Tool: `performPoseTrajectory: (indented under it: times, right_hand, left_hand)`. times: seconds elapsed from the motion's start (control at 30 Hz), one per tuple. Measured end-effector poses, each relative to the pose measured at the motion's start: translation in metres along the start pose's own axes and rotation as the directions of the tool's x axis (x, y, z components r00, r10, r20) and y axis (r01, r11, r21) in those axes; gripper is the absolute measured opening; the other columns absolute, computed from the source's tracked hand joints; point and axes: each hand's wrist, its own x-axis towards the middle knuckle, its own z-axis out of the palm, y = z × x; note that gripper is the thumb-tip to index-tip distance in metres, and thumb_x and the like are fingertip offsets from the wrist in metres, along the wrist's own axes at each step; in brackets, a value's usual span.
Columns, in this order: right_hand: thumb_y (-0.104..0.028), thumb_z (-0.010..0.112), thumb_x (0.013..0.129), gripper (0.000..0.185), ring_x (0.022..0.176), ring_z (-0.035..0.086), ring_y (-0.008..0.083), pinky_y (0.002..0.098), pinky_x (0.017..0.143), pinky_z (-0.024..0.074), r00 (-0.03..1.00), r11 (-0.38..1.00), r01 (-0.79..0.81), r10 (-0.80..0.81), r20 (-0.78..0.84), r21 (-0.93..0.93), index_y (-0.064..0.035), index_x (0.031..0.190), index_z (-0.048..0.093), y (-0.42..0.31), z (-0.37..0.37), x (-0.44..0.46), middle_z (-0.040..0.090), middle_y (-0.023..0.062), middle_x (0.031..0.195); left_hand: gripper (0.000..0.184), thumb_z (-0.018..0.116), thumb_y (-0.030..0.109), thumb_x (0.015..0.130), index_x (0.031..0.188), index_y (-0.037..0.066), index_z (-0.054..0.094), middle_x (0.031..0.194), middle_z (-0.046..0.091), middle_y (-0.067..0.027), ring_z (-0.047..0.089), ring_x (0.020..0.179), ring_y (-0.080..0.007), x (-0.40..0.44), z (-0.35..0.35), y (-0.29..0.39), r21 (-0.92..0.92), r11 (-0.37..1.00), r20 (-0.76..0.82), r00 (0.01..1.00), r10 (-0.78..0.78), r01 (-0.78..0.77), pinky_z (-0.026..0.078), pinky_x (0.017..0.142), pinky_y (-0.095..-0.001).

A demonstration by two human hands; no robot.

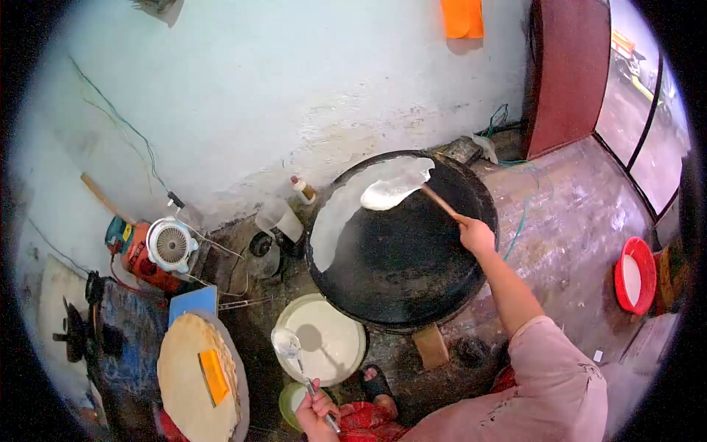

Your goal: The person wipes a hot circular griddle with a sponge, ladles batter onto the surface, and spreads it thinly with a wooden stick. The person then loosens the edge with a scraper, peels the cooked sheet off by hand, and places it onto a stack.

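My right hand (477, 234) is closed around the wooden handle of a spreader (440, 200) over a large round black griddle (398, 265). Its far end meets a thick pool of white batter (387, 193), which hides the spreader's head. From that pool a thinner white band curves along the griddle's far and left side. Low in the view, my left hand (318, 411) grips a metal ladle (286, 342). The ladle's bowl hangs over the left side of a wide basin (361, 342) of white batter, which stands in front of the griddle.
At left lies a stack of flat round pancakes (180, 376) with an orange scraper (214, 377) on it. A blower (171, 244), a plastic jug (280, 219) and a bottle (303, 190) stand near the wall. A green bowl (287, 404) sits below the basin; a red tub (636, 276) is far right.
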Motion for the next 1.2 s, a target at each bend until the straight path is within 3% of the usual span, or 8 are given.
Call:
performPoseTrajectory:
  times: [0.4,0.47,0.5,0.67,0.77,0.93,1.0,1.2]
  right_hand:
    - [-0.026,0.049,0.084,0.03,0.091,0.06,0.0278,0.0378,0.079,0.0479,0.979,0.99,0.127,-0.134,0.154,0.053,-0.0256,0.112,0.059,-0.04,0.066,0.032,0.062,0.0092,0.102]
    - [-0.028,0.049,0.083,0.03,0.094,0.059,0.0277,0.0367,0.082,0.0469,0.959,0.983,0.186,-0.178,0.219,-0.014,-0.0254,0.111,0.06,-0.046,0.049,0.01,0.061,0.0084,0.105]
    - [-0.03,0.05,0.083,0.03,0.094,0.059,0.0273,0.0365,0.082,0.047,0.933,0.964,0.265,-0.248,0.262,-0.032,-0.0254,0.11,0.061,-0.039,0.043,0.006,0.062,0.008,0.105]
    - [-0.032,0.051,0.083,0.029,0.09,0.06,0.0284,0.037,0.081,0.0469,0.991,0.991,0.111,-0.116,0.065,0.077,-0.0237,0.108,0.062,-0.001,0.018,-0.003,0.064,0.01,0.098]
    - [-0.031,0.049,0.085,0.029,0.096,0.058,0.0296,0.0364,0.084,0.0458,0.955,0.963,0.241,-0.257,0.145,0.121,-0.0236,0.109,0.062,-0.007,0.069,-0.002,0.062,0.0116,0.102]
    - [-0.026,0.054,0.083,0.026,0.08,0.062,0.0259,0.0338,0.073,0.0487,0.881,0.927,0.372,-0.371,0.295,0.056,-0.0216,0.106,0.063,-0.039,0.024,-0.029,0.065,0.0107,0.089]
    - [-0.026,0.052,0.084,0.026,0.083,0.062,0.0256,0.0341,0.074,0.0484,0.964,0.98,0.198,-0.2,0.177,0.03,-0.0215,0.108,0.062,-0.035,0.027,-0.029,0.065,0.0111,0.091]
    - [-0.029,0.051,0.084,0.027,0.091,0.06,0.0279,0.0363,0.082,0.0472,0.88,0.935,0.348,-0.302,0.368,-0.064,-0.0263,0.109,0.062,-0.058,0.035,-0.053,0.063,0.0087,0.1]
  left_hand:
    - [0.038,0.047,0.016,0.087,0.121,-0.003,0.045,0.066,0.042,0.0006,0.039,0.048,-0.0066,0.013,-0.044,0.014,0.075,0.997,0.006,1.0,0.006,-0.007,0.036,0.042,-0.0198]
    - [0.042,0.056,0.019,0.086,0.125,0.01,0.044,0.115,0.053,-0.0078,0.055,0.098,-0.0172,0.041,-0.112,0.025,-0.494,0.217,0.77,0.54,-0.34,0.842,0.048,0.084,-0.0318]
    - [0.042,0.056,0.019,0.086,0.125,0.01,0.044,0.115,0.053,-0.0078,0.055,0.098,-0.0172,0.041,-0.114,0.026,-0.496,0.213,0.771,0.54,-0.338,0.842,0.048,0.084,-0.0318]
    - [0.042,0.053,0.025,0.087,0.125,0.011,0.042,0.112,0.053,-0.0047,0.055,0.093,-0.0142,0.037,-0.091,0.039,-0.223,0.853,0.597,0.758,-0.262,0.471,0.048,0.079,-0.0271]
    - [0.035,0.045,0.019,0.089,0.115,-0.004,0.049,0.065,0.043,-0.002,0.039,0.049,-0.0078,0.001,-0.018,0.007,0.081,0.995,0.052,0.997,0.053,-0.057,0.035,0.041,-0.0204]
    - [0.034,0.042,0.019,0.09,0.115,-0.004,0.048,0.065,0.042,-0.0021,0.037,0.048,-0.0083,-0.001,-0.023,0.014,-0.327,0.929,0.079,0.984,-0.158,0.175,0.033,0.04,-0.0205]
    - [0.034,0.04,0.02,0.092,0.115,-0.005,0.048,0.064,0.042,-0.0021,0.036,0.048,-0.0084,-0.001,-0.023,0.009,0.094,0.995,0.048,0.998,0.031,-0.036,0.032,0.04,-0.0205]
    - [0.035,0.037,0.019,0.093,0.116,-0.006,0.045,0.066,0.044,-0.0044,0.035,0.048,-0.0085,0.008,-0.051,0.026,-0.247,0.967,0.004,0.998,-0.057,0.056,0.031,0.04,-0.0215]
